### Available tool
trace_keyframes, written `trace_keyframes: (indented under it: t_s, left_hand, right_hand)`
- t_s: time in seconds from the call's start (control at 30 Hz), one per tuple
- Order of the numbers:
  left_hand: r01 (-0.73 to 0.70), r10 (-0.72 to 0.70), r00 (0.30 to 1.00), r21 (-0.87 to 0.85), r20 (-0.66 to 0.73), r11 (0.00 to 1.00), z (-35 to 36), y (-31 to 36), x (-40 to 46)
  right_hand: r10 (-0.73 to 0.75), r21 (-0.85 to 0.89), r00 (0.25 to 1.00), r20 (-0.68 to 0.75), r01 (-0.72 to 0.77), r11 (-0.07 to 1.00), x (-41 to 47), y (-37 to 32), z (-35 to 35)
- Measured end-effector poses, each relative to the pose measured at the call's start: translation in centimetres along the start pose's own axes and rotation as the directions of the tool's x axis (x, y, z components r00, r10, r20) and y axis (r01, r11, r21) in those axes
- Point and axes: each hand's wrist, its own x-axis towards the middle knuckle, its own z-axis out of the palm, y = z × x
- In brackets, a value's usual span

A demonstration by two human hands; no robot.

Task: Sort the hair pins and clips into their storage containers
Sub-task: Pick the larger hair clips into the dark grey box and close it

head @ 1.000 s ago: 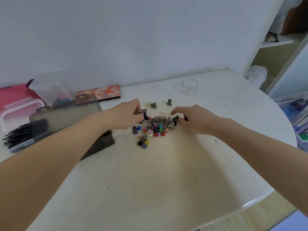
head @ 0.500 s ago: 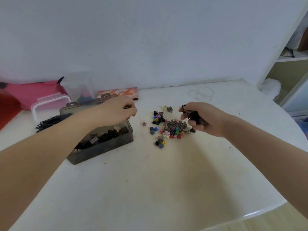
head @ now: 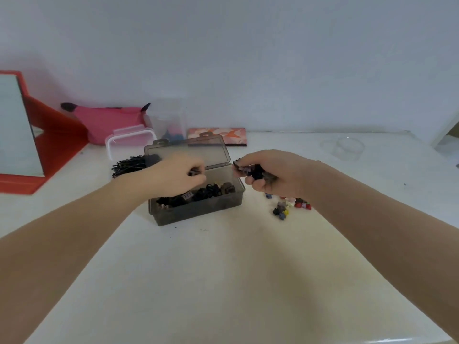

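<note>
Hair clips (head: 289, 207), small and colourful, lie loose right of centre on a white table (head: 223, 281). Centre frame, a smoky open box (head: 198, 212) holds dark clips. Above it, the left hand (head: 178, 173) pinches one clip; the right hand (head: 270, 173) beside it clutches several.

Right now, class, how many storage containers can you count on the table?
4: the smoky box under the hands, a white-lidded tub behind it, a clear box at the wall, a clear cup far right.
</note>
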Motion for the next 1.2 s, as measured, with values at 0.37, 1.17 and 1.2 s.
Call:
trace_keyframes:
  t_s: [0.37, 1.17, 1.2]
  left_hand:
    - [-0.063, 0.069, 0.996, 0.123, -0.051, 0.99, 2.1, -1.5, -2.0]
    - [-0.255, 0.257, 0.966, 0.111, -0.008, 0.961, 5.3, 11.8, 5.4]
    - [-0.248, 0.246, 0.969, 0.118, 0.028, 0.962, 5.8, 12.2, 6.0]
  right_hand:
    - [-0.526, -0.901, 0.847, 0.081, 0.288, 0.324, 4.9, 1.8, 6.9]
    - [-0.448, -0.816, 0.805, -0.388, -0.074, 0.574, -3.0, 4.3, -13.4]
    - [-0.394, -0.815, 0.847, -0.358, -0.077, 0.574, -3.2, 4.6, -14.1]
